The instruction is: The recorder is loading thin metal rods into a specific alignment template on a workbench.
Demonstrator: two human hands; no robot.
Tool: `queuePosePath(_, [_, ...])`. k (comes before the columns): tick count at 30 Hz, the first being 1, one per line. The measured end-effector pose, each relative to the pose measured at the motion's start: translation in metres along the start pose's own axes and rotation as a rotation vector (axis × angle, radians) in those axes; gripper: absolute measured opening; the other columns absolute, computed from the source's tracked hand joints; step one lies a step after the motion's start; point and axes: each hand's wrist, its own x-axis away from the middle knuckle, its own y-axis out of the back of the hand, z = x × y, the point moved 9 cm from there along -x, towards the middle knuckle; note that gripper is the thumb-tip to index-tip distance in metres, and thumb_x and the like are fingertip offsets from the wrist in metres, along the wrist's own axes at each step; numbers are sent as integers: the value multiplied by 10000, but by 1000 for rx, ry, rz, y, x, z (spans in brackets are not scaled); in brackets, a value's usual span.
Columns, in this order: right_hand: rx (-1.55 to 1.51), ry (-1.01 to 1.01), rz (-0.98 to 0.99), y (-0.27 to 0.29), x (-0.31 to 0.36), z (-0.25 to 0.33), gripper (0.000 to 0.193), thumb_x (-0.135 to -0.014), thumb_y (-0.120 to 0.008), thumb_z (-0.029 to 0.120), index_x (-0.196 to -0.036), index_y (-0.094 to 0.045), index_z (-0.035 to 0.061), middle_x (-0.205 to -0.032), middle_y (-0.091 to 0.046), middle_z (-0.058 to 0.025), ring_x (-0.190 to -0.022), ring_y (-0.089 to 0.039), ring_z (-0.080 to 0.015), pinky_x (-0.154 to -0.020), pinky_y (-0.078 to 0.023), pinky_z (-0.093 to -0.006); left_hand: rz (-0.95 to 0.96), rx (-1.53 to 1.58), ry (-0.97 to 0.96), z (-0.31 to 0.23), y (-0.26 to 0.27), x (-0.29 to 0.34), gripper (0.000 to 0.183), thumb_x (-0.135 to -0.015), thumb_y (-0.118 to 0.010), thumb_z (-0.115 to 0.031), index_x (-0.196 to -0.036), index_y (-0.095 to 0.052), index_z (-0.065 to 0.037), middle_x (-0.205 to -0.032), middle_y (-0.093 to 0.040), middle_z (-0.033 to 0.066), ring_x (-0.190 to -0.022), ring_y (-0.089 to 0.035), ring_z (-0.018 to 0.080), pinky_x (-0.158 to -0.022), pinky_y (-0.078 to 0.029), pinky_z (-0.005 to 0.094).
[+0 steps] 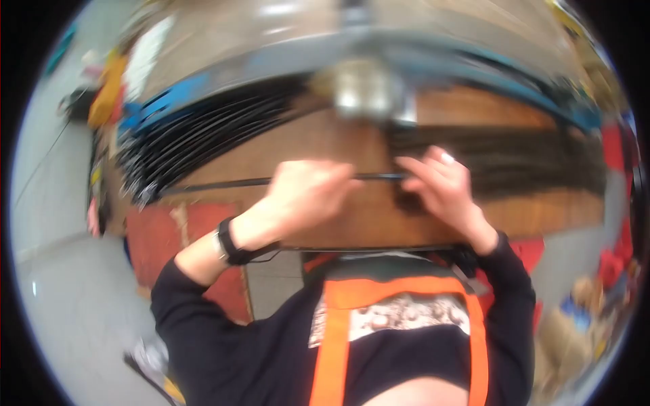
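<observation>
Black rod, tabletop apparently brown

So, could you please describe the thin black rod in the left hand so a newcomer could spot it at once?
Find the brown wooden worktop in front of the person. Across it, the left hand grips a thin black rod reaching toward the right hand. Unlike the piled black rods at the left, this one is single and held.
</observation>
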Motion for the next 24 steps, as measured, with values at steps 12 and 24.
queuePosePath(12, [522,-178,-437,265,93,-187,436,-820,-763,248,-1209,-639,94,-812,-677,-97,-634,-632,-243,-559,-497,-341,-251,-297,-316,-161,119,-181,300,-831,-651,-56,-1130,-641,-65,-745,-566,88,-666,-607,279,-576,-495,381])
queuePosePath(24, [707,37,-359,272,12,-99,318,-806,-780,307,-1054,-718,116,-732,-685,-91,-567,-625,-258,-547,-507,-355,-350,-58,-592,-119,86,-195,308,-854,-656,-66,-1157,-606,-79,-730,-534,105,-674,-596,299,-594,-491,408])
